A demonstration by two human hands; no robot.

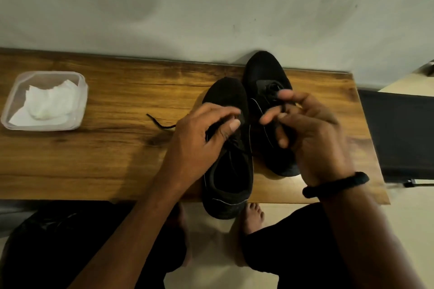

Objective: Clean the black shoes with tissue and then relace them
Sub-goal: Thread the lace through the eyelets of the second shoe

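Two black shoes stand side by side on the wooden bench [105,152], toes toward the wall. The near shoe [226,185] overhangs the bench's front edge; the far shoe [266,70] sits to its right. My left hand [199,143] rests over the near shoe's lacing area, fingers pinched on its black lace. A loose lace end [159,123] trails left across the wood. My right hand [310,129] hovers over the far shoe, fingers pinching a black lace. White tissue [50,104] lies crumpled in a clear plastic tub [81,91] at the bench's left.
A pale wall [211,7] rises directly behind the bench. A dark object [399,134] stands to the right of the bench. My legs in dark trousers and a bare foot [252,217] are below the front edge. A black band [335,184] circles my right wrist.
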